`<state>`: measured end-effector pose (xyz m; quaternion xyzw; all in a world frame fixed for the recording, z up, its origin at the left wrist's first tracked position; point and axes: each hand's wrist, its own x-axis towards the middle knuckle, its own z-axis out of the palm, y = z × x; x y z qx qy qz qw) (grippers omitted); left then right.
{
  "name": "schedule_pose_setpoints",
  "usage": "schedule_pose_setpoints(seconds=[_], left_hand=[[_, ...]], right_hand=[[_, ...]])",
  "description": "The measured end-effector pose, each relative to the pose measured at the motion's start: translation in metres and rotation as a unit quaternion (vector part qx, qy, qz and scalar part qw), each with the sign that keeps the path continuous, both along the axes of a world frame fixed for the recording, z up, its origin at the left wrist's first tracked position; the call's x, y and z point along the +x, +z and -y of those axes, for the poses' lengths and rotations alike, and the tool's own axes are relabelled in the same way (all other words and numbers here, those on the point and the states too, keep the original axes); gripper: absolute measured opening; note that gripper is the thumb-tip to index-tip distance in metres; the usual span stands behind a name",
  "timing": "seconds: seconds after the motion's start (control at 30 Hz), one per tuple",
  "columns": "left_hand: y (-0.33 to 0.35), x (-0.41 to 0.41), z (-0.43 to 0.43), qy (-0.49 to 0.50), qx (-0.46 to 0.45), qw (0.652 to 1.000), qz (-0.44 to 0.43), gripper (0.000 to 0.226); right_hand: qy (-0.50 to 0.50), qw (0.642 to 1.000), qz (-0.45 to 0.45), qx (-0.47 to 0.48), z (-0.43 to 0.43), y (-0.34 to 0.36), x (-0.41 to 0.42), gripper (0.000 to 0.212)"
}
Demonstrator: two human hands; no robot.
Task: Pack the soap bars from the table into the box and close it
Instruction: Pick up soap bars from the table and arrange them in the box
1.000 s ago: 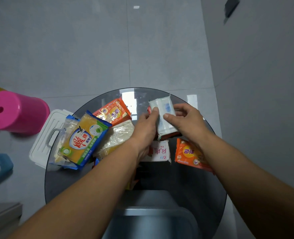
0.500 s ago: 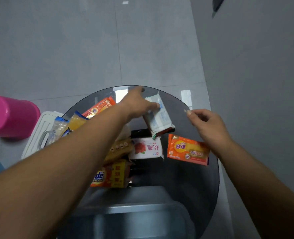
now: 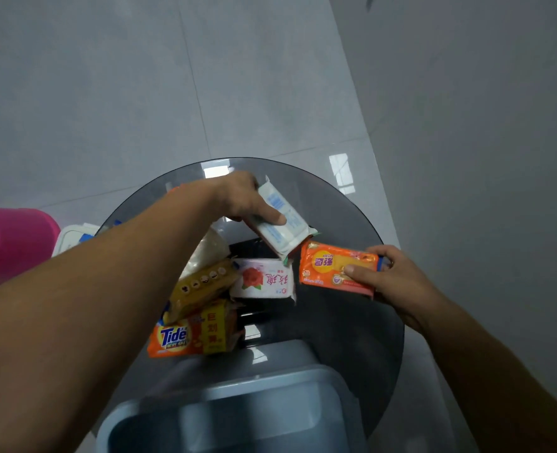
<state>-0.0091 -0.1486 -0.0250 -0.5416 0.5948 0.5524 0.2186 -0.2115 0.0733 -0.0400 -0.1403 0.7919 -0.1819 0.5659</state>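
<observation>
Left fingers [image 3: 278, 218] gripping white soap bar [image 3: 282, 223] lying diagonally, right fingers [image 3: 352, 271] clasping orange bar [image 3: 329, 266] crosswise

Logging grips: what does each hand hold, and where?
Left hand: white-blue wrapped soap bar, upper end. Right hand: orange wrapped soap bar, right end.

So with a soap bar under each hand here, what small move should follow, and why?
Probably lift both and bring them back to the open box at the near edge. The left hand grips the white and blue bar, the right hand pinches the orange bar, and the box looks empty.
</observation>
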Motion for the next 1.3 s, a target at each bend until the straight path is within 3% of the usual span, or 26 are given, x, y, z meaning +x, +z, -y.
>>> schedule_pose_setpoints(seconds=[0.13,0.27,0.4,0.53,0.73,0.83,0.93,1.17,1.3], left_hand=[[-0.009,0.003,-0.005,-0.001,0.042,0.999,0.002,0.059],[-0.010,0.005,-0.009,0.009,0.044,0.999,-0.009,0.055],[-0.009,0.003,-0.010,0.016,0.006,1.000,-0.010,0.074],[-0.014,0.005,-0.008,0.006,0.011,1.000,-0.012,0.062],[-0.015,0.014,-0.013,-0.014,0.062,0.998,-0.025,0.060],[-0.011,0.011,-0.014,0.011,0.084,0.995,-0.057,0.069],[-0.007,0.006,-0.019,0.042,0.086,0.993,-0.074,0.056],[0.006,0.010,-0.042,0.135,0.051,0.984,-0.101,0.053],[0.026,0.019,-0.056,0.176,0.036,0.974,-0.139,0.052]], right_hand=[[0.005,1.000,0.004,-0.011,0.001,-0.002,0.001,0.055],[0.014,1.000,0.000,-0.023,-0.001,-0.002,0.003,0.060],[-0.022,0.999,0.011,-0.038,-0.004,-0.002,0.005,0.070],[-0.050,0.998,0.021,-0.044,-0.006,-0.004,0.007,0.069],[-0.066,0.996,0.034,-0.057,-0.008,-0.004,0.007,0.086],[-0.078,0.993,0.049,-0.070,-0.010,-0.004,0.007,0.085],[-0.098,0.989,0.066,-0.085,-0.010,-0.005,0.009,0.082],[-0.133,0.982,0.085,-0.102,-0.017,-0.004,0.003,0.075],[-0.162,0.974,0.103,-0.124,-0.020,0.011,0.001,0.060]])
